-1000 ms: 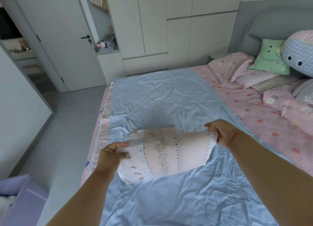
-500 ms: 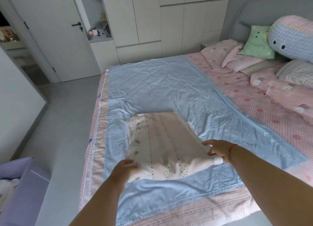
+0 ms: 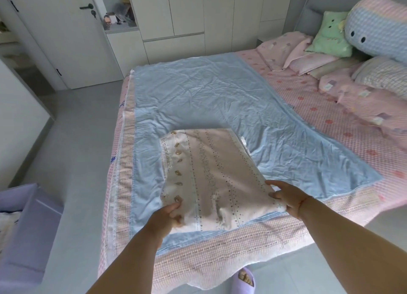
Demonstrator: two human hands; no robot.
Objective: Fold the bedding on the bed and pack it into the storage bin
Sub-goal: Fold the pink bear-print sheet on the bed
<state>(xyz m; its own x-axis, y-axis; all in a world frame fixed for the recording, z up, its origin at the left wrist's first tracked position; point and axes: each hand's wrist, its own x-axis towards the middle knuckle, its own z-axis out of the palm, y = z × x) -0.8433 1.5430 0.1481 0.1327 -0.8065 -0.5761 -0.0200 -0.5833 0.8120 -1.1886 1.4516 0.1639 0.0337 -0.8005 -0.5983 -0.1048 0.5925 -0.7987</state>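
Fingers of both hands are pinching the near corners of the folded patterned sheet [image 3: 209, 175]: left hand [image 3: 164, 216] curling thumb-over on the near-left corner, right hand [image 3: 286, 197] closing on the near-right corner. Since 1 second ago the bundle, then held up in the air, is now lying flat, spread toward the far side on the blue sheet [image 3: 198, 95]; judging by that, 1 fold is being laid down and smoothed, with at least 1 more needed before packing. Storage bin [image 3: 24, 223], lilac, is sitting on the floor at far left, well apart from the fold, some pale fabric showing inside. Largest to smallest for the setting: grey floor [image 3: 72, 139] and white wardrobe wall [image 3: 187, 18] are framing the bed [image 3: 242, 256]; pink checked cover is carrying the blue sheet; pillows [image 3: 308, 53] are crowding the headboard end at right; a lilac slipper [image 3: 245, 281] is showing at the bottom edge.
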